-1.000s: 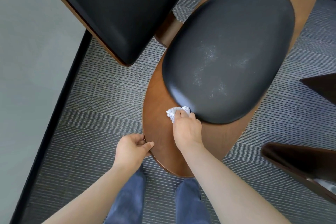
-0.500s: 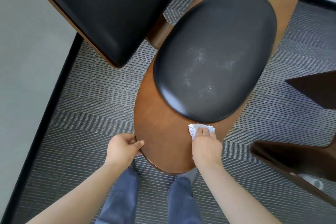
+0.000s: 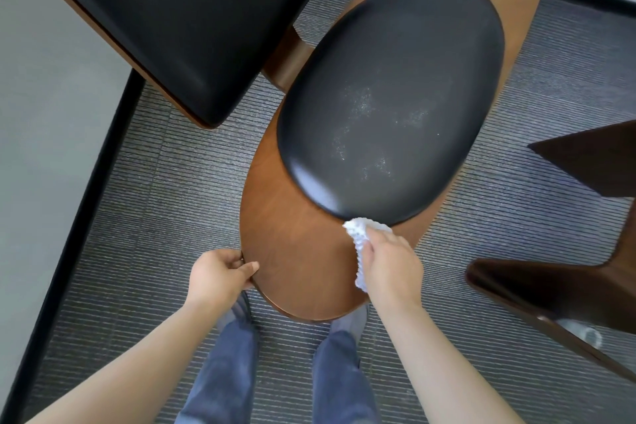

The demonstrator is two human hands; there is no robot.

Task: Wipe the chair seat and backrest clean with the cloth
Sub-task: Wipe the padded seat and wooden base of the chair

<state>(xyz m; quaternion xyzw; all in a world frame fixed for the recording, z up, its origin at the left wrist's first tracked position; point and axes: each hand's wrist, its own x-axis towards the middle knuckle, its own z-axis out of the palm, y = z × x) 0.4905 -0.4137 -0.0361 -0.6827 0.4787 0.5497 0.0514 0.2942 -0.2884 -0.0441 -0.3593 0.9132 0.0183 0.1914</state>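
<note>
White cloth [image 3: 358, 235], bunched in the curled fingers of the right hand [image 3: 390, 263], sits at the near edge of the oval black pad [image 3: 395, 79], its dusty patch [image 3: 364, 134] lying farther off, while the left hand [image 3: 216, 274] grips the wooden rim [image 3: 250, 224].

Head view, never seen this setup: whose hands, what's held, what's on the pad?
No machine here: a person wears one camera on the head, looking down at their own arms. The left hand grips the edge of the chair's wooden panel. The right hand holds a crumpled white cloth against the wood, at the near rim of the oval black pad. Pale dusty specks lie on that pad. A second black pad shows top left; which is seat or backrest I cannot tell.
</note>
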